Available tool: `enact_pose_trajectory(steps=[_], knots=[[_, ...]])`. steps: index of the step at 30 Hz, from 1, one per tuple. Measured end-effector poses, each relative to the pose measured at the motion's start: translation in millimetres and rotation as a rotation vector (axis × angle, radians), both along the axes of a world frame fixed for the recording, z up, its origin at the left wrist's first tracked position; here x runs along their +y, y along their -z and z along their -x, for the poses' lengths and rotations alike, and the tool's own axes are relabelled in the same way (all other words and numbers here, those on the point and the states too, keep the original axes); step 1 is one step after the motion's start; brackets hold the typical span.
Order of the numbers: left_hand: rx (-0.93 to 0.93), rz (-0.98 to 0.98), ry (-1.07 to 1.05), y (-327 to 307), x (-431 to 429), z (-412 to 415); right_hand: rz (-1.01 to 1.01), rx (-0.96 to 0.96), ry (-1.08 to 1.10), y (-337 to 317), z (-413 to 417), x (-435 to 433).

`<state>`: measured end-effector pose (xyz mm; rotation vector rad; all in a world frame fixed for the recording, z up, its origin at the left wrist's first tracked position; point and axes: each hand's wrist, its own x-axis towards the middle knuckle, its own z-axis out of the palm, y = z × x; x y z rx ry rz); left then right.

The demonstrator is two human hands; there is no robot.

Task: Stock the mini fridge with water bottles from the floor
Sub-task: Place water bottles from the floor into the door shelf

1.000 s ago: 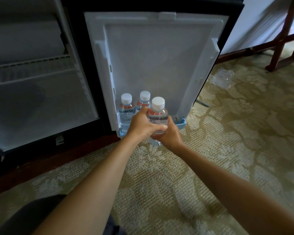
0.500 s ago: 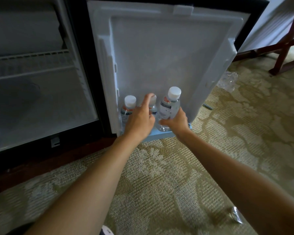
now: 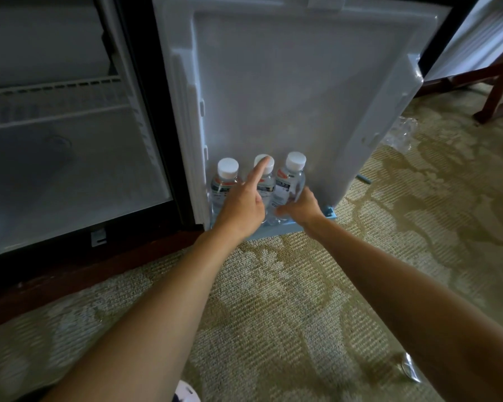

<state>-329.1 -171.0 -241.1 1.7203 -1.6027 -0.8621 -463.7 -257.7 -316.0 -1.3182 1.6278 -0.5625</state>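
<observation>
The mini fridge stands open, its white door point(image 3: 302, 91) swung toward me. Three clear water bottles with white caps stand side by side in the blue door shelf point(image 3: 276, 230): the left bottle point(image 3: 226, 175), the middle bottle point(image 3: 267, 181) and the right bottle point(image 3: 291, 178). My left hand point(image 3: 243, 206) is in front of the middle bottle, its forefinger stretched up to touch that cap. My right hand point(image 3: 301, 208) is curled around the lower part of the right bottle.
The fridge interior point(image 3: 70, 158) with a wire shelf point(image 3: 53, 97) lies to the left. Crumpled clear plastic wrap point(image 3: 401, 134) lies on the patterned carpet right of the door, another piece point(image 3: 411, 368) under my right arm. A wooden furniture leg point(image 3: 497, 94) stands at far right.
The third bottle went from both hands in front of the door, tilted in, to standing upright in the door shelf. My left hand let go and now points a finger at the middle cap.
</observation>
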Motion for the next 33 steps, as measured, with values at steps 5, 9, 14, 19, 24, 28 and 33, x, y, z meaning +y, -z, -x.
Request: enact_pose_trajectory(steps=[5, 9, 14, 19, 24, 28, 33], knots=[[0.04, -0.072, 0.039, -2.7, 9.1, 1.4, -0.043, 0.099, -0.108, 3.1, 1.7, 0.6], [-0.039, -0.106, 0.032, -4.5, 30.9, 6.0, 0.011, 0.134, -0.058, -22.2, 10.3, 33.8], [-0.138, -0.101, -0.019, -14.8, 55.7, 32.5, 0.124, 0.132, -0.098, -55.3, 48.5, 103.2], [-0.287, -0.142, 0.183, -24.3, 97.5, 90.9, 0.174, 0.163, -0.047, -55.9, 113.1, 183.0], [-0.392, -0.228, 0.462, -6.5, 154.6, 159.1, 0.131, 0.237, 0.045, -38.6, 181.5, 264.9], [-0.377, -0.32, 0.599, 18.4, 202.5, 196.6, 0.072, 0.294, 0.156, -14.0, 221.7, 334.0], [-0.406, -0.492, 0.74, 39.9, 241.1, 199.4, -0.073, 0.529, 0.121, 15.7, 246.2, 402.7]])
